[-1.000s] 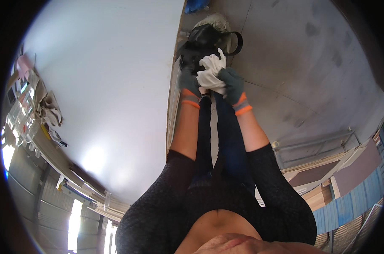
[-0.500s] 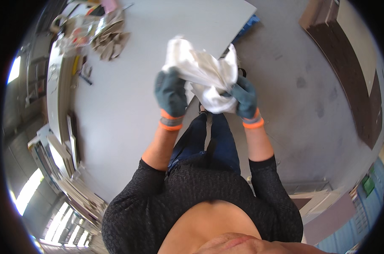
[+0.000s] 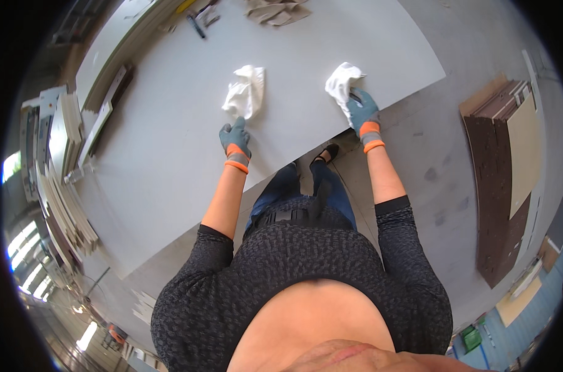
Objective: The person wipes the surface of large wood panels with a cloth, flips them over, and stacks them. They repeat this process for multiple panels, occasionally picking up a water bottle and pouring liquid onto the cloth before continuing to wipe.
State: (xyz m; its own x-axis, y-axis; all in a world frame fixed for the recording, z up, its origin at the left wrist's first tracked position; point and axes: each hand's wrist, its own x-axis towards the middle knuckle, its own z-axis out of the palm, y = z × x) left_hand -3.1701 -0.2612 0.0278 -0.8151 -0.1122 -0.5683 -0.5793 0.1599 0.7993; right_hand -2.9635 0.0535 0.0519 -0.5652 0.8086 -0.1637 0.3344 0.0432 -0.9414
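Observation:
Two white cloths are over the large pale grey panel in front of me. The left white cloth (image 3: 245, 94) lies crumpled just beyond my left hand (image 3: 235, 137). That hand wears a grey-green glove with an orange cuff; its thumb and forefinger are apart, and the forefinger reaches the cloth's near edge. My right hand (image 3: 363, 113), gloved alike, is closed on the right white cloth (image 3: 341, 84), which bunches out past the fingers over the panel's near right part. The palm side of both gloves is hidden.
The grey panel (image 3: 170, 155) ends along a slanting edge by my legs. Beige cloth (image 3: 277, 10) and a dark marker-like tool (image 3: 196, 26) lie at its far side. Stacked boards (image 3: 64, 133) stand at left, and a brown board stack (image 3: 489, 186) at right.
The white bundle between both hands is now two separate cloths on either side. My hands have moved apart and the view has turned, bringing the panel in front of me.

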